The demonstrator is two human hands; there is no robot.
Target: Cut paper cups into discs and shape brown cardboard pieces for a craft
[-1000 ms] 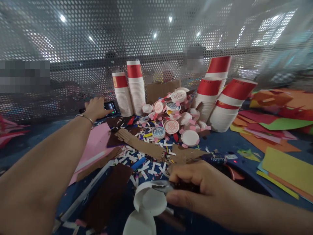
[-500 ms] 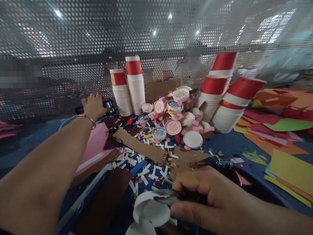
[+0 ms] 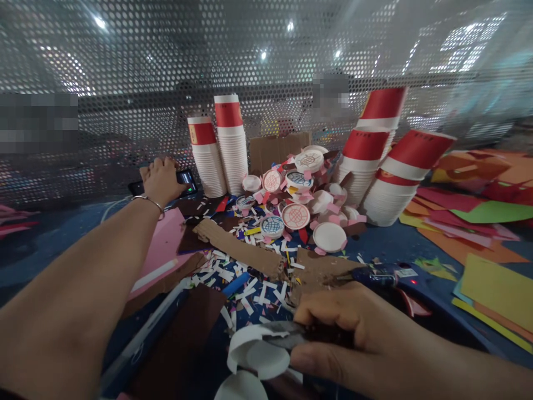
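My left hand (image 3: 161,180) reaches far out to a phone (image 3: 186,182) lying at the back left. Its fingers are apart over the phone, and one digit lies close to the lit screen. A bracelet circles that wrist. Low in front, my right hand (image 3: 337,328) is closed around scissors (image 3: 287,336); their handles are mostly hidden by my fingers. The grey blades lie at a cut white paper cup piece (image 3: 244,347), close to my right thumb. Below it is another round white piece (image 3: 241,388), cut off by the frame's lower edge.
Stacked paper cups (image 3: 232,144) stand at the back, with more leaning stacks (image 3: 387,189) to the right. Between them is a heap of decorated cup bottoms (image 3: 295,215). White paper scraps, cardboard strips (image 3: 241,247), a glue gun (image 3: 375,275) and coloured paper (image 3: 495,289) cover the table.
Both hands are nearly still, the left at the phone and the right on the scissors. Only the view has shifted very slightly.
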